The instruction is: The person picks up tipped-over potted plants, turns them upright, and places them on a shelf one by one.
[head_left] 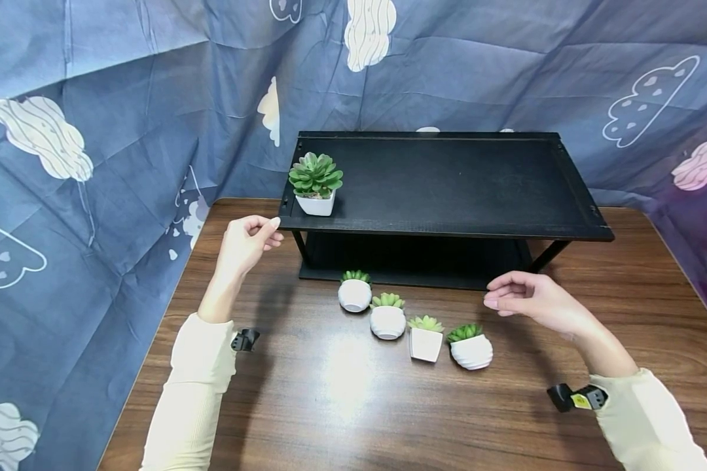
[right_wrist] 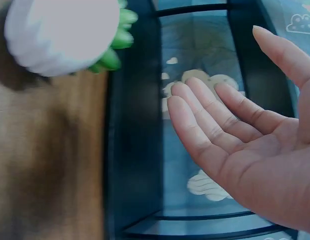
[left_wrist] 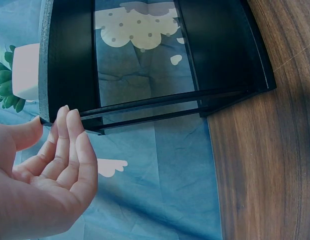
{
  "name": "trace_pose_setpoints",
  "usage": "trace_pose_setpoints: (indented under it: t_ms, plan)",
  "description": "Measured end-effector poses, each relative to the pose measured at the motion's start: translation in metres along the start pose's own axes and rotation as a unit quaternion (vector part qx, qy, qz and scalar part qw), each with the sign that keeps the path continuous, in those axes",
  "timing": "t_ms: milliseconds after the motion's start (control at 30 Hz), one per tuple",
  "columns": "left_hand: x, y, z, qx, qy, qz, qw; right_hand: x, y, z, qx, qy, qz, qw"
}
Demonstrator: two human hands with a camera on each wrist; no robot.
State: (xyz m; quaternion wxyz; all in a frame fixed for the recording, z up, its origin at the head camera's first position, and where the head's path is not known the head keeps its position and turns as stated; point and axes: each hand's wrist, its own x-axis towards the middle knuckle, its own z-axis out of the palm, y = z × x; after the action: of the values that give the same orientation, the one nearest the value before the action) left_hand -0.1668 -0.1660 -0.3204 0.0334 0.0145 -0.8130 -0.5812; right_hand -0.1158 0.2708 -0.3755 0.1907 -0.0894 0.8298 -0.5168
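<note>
My left hand (head_left: pixel 244 242) pinches the front left corner of a black two-tier shelf (head_left: pixel 459 183), thumb above and fingertips under the edge, as the left wrist view also shows. On the top tier near that corner stands a potted succulent (head_left: pixel 315 204) in a square white pot. My right hand (head_left: pixel 533 304) hovers in front of the shelf's right end, holding nothing, its fingers loosely bent and thumb apart in the right wrist view. Nearest to it is a succulent in a ribbed white pot (head_left: pixel 472 352).
More small succulents stand in a slanting row before the shelf: two in round white pots (head_left: pixel 355 296) and one in a square white pot (head_left: pixel 426 344). All are on the brown wooden table (head_left: pixel 330 418). A blue cloud-print cloth (head_left: pixel 471 65) hangs behind and at the sides.
</note>
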Motion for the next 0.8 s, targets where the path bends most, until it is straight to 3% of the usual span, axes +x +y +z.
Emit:
trace_pose_setpoints:
  t_ms: [433,800]
  plan:
    - [0.000,-0.001,0.000,-0.003,0.000,0.001,1.0000,-0.010,0.039,0.017,0.024,-0.006,0.018,1.000]
    - [-0.001,0.001,0.000,0.006,0.001,0.001,1.0000,-0.014,0.055,0.028,0.038,-0.017,0.067,0.997]
